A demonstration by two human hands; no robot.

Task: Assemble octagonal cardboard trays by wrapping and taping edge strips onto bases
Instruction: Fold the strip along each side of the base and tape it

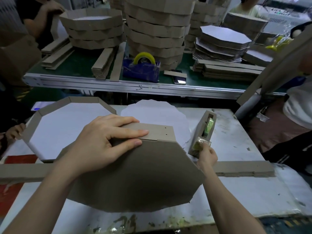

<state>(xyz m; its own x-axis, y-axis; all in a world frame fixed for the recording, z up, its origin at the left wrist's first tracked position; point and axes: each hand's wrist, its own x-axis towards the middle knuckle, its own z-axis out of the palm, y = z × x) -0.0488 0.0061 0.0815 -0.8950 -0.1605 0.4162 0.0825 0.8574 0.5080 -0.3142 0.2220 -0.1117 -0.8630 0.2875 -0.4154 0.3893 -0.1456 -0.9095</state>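
1. Your left hand [101, 142] is flat, fingers straight, pressing the edge strip [160, 132] onto the brown base [143, 174], which sits tilted on the table [236, 132].
2. Your right hand [206, 155] pinches the tape [200, 143] at the dispenser [205, 130], just right of the base.
3. A rimmed tray [50, 107] sits left.

The base [135, 179] was matt brown cardboard; the edge strip [160, 132] matched it. The neighbouring tray [67, 122] had a smooth white floor. The tape [209, 126] looked glossy, probably plastic film. The worktable [236, 137] surface was white, scuffed and stained.
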